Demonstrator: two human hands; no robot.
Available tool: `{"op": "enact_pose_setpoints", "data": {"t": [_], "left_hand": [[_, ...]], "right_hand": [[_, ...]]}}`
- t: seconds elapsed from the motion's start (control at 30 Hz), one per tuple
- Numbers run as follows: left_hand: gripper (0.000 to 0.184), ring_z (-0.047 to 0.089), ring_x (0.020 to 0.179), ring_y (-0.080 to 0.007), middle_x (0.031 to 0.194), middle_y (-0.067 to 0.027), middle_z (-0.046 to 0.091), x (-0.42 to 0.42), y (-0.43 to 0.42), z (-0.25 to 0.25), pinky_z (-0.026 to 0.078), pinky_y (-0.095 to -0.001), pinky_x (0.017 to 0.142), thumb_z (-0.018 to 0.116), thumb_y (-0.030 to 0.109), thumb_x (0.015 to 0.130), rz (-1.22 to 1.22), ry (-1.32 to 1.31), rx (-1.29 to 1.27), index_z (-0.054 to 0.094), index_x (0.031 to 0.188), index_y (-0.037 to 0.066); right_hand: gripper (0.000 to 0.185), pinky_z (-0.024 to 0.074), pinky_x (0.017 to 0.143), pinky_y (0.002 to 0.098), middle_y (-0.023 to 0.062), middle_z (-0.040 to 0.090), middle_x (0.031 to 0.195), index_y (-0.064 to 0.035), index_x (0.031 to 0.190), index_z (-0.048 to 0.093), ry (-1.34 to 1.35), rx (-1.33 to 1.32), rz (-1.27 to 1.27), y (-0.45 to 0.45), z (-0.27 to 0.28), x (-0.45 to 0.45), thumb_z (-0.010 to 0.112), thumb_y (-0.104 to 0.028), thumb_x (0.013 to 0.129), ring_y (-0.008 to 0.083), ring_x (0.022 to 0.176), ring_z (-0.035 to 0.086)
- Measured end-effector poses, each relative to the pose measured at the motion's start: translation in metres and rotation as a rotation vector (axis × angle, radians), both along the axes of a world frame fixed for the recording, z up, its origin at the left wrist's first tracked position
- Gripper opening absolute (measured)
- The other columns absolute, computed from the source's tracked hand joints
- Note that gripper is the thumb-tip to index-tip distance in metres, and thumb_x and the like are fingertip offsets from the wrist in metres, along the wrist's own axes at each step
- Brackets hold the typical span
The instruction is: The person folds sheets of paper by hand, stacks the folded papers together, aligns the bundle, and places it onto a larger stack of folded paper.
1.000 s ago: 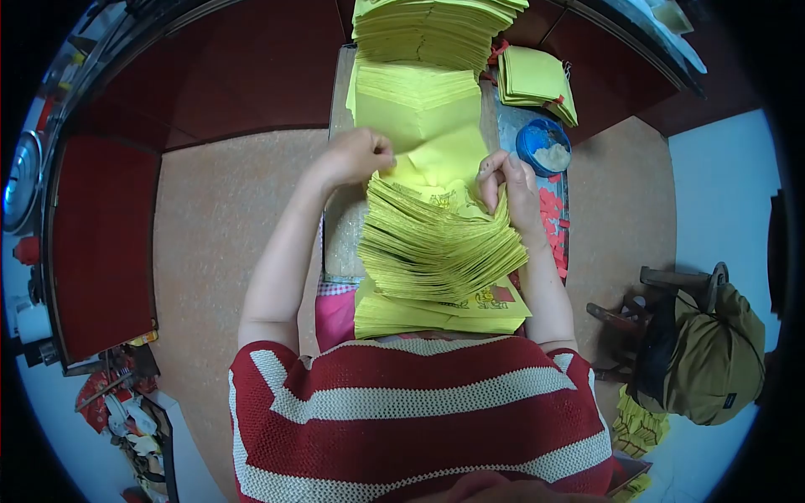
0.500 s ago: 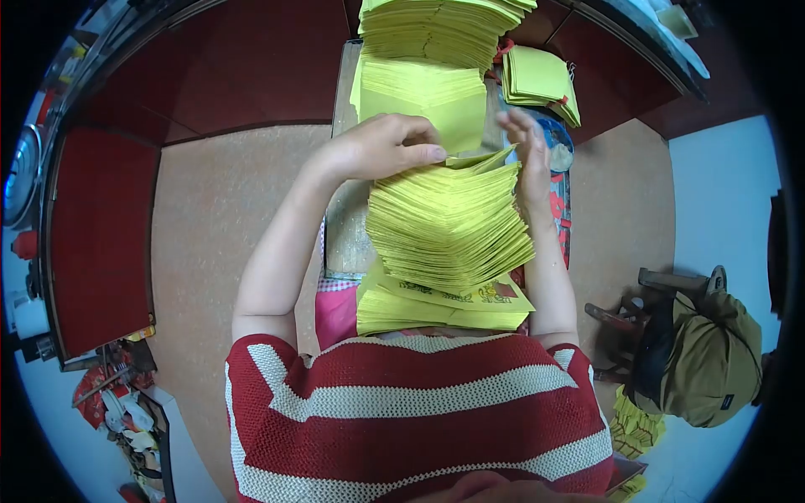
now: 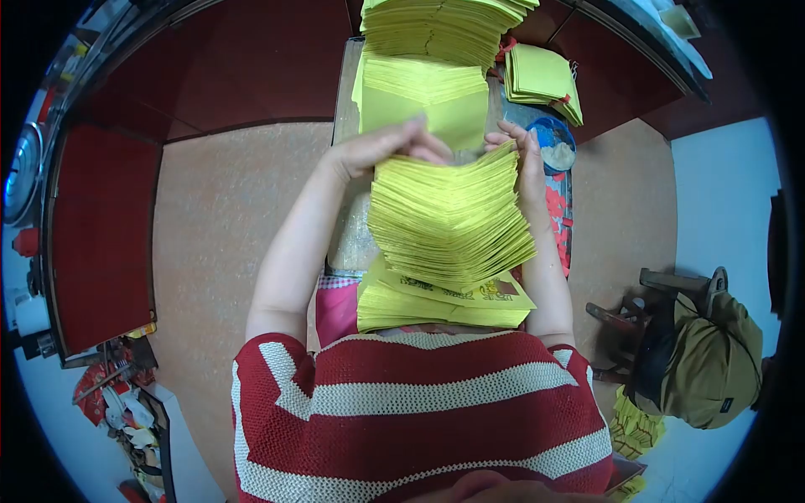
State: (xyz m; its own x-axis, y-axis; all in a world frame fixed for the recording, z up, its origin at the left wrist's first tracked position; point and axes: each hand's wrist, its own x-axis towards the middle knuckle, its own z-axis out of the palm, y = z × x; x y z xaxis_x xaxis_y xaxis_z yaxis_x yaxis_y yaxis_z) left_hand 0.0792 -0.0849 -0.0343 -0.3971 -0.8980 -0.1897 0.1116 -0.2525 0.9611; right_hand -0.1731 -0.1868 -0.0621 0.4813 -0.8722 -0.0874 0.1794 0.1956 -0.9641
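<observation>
A thick stack of folded yellow paper sheets [image 3: 453, 210] lies in front of me, its layers fanned toward my body and creased down the middle. My left hand [image 3: 390, 147] is over the stack's far left edge, fingers stretched out, apart and partly blurred. At the far right corner, my right hand [image 3: 527, 159] rests along the stack's side with its fingers apart. Beneath the near end are flat yellow sheets with a printed picture [image 3: 495, 291]. Just beyond my hands lies another yellow paper stack [image 3: 428, 92].
A taller yellow pile [image 3: 436, 33] stands at the far end of the narrow table [image 3: 348, 239]. To the right are a bundle of yellow sheets [image 3: 541, 74] and a blue bowl [image 3: 549, 130] holding something whitish. A bag [image 3: 708, 360] sits on a chair at right.
My left hand has lifted off the top sheet and its fingers have straightened. The raised top sheet now lies level with the stack. My right hand has shifted slightly down.
</observation>
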Motion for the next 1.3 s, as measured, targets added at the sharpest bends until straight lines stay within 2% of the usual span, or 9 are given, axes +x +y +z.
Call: {"op": "enact_pose_setpoints", "data": {"t": [0.1,0.33,0.43,0.53,0.67,0.93,1.07,1.17,1.3], "left_hand": [[0.085,0.069,0.105,-0.029,0.113,-0.0209,0.069,0.006,0.012,-0.008,0.057,-0.0367,0.09,0.024,0.068,0.099,0.301,0.303,0.054,0.059,0.123,-0.005],[0.085,0.06,0.063,-0.0174,0.053,-0.0034,0.058,-0.045,0.023,0.024,0.05,-0.0306,0.075,0.03,0.072,0.097,0.789,-0.201,-0.133,0.069,0.09,-0.004],[0.085,0.059,0.059,-0.0138,0.056,-0.0034,0.06,-0.037,0.016,0.038,0.049,-0.0273,0.069,0.028,0.071,0.098,1.055,-0.021,-0.12,0.068,0.091,-0.003],[0.08,0.059,0.064,-0.0115,0.066,-0.0041,0.064,-0.006,0.018,-0.042,0.047,-0.0246,0.066,0.028,0.068,0.1,1.01,-0.023,-0.073,0.067,0.094,-0.003],[0.075,0.058,0.066,-0.0132,0.069,-0.0044,0.063,-0.041,0.017,-0.039,0.046,-0.0257,0.066,0.032,0.065,0.1,1.278,-0.124,-0.112,0.066,0.09,-0.002],[0.075,0.059,0.074,-0.0144,0.077,-0.0072,0.064,-0.037,0.023,0.006,0.047,-0.0278,0.072,0.031,0.061,0.102,1.219,-0.07,-0.102,0.066,0.096,-0.005],[0.072,0.058,0.073,-0.0124,0.077,-0.0062,0.063,-0.019,0.032,-0.074,0.047,-0.0272,0.07,0.033,0.061,0.102,1.157,0.089,0.013,0.065,0.097,-0.004],[0.069,0.054,0.068,-0.0105,0.074,-0.0032,0.062,-0.045,0.03,-0.052,0.044,-0.0263,0.064,0.035,0.06,0.103,1.348,-0.038,-0.178,0.064,0.091,-0.001],[0.062,0.044,0.069,-0.008,0.072,0.0014,0.052,-0.046,0.03,-0.006,0.038,-0.027,0.064,0.034,0.061,0.103,1.19,-0.095,-0.153,0.05,0.075,0.007]], "right_hand": [[0.061,0.049,0.088,0.0317,0.0126,0.069,0.107,0.0009,0.133,0.05,-0.086,-0.029,0.096,-0.004,-0.005,-0.012,0.027,-0.048,0.106,0.018,0.096,0.063],[0.028,0.0415,0.064,0.0224,-0.0056,0.058,0.08,-0.0033,0.089,0.064,0.053,-0.346,-0.203,0.001,-0.005,0.004,0.057,-0.027,0.102,0.0054,0.073,0.051],[0.031,0.0447,0.068,0.0245,-0.0022,0.06,0.083,-0.0028,0.1,0.065,-0.023,-0.329,-0.283,0.006,0.032,0.009,0.054,-0.032,0.103,0.0089,0.076,0.054],[0.056,0.0418,0.103,0.0314,0.0137,0.058,0.131,0.0005,0.141,0.047,-0.231,0.243,0.158,-0.018,-0.015,-0.016,0.048,-0.04,0.103,0.0207,0.12,0.054],[0.071,0.0404,0.105,0.0313,0.0123,0.054,0.137,0.0,0.146,0.039,-0.072,0.035,0.27,0.002,-0.006,-0.025,0.07,-0.023,0.087,0.0199,0.125,0.052],[0.09,0.034,0.111,0.0338,0.0166,0.043,0.147,-0.0013,0.154,0.024,-0.292,0.057,0.378,-0.003,0.028,-0.023,0.067,-0.011,0.075,0.0235,0.134,0.045],[0.092,0.0326,0.113,0.0349,0.0153,0.04,0.151,-0.0014,0.155,0.021,-0.407,0.141,0.472,-0.004,-0.006,-0.044,0.065,-0.005,0.074,0.0238,0.135,0.044],[0.091,0.0365,0.111,0.0339,0.0134,0.044,0.148,-0.0011,0.154,0.024,0.073,-0.008,0.456,0.009,0.001,-0.025,0.067,-0.002,0.075,0.0214,0.134,0.045],[0.092,0.0375,0.11,0.0318,0.0117,0.048,0.145,-0.0009,0.154,0.025,-0.064,-0.085,0.35,0.022,0.055,-0.005,0.07,-0.001,0.074,0.0194,0.133,0.046]]}}
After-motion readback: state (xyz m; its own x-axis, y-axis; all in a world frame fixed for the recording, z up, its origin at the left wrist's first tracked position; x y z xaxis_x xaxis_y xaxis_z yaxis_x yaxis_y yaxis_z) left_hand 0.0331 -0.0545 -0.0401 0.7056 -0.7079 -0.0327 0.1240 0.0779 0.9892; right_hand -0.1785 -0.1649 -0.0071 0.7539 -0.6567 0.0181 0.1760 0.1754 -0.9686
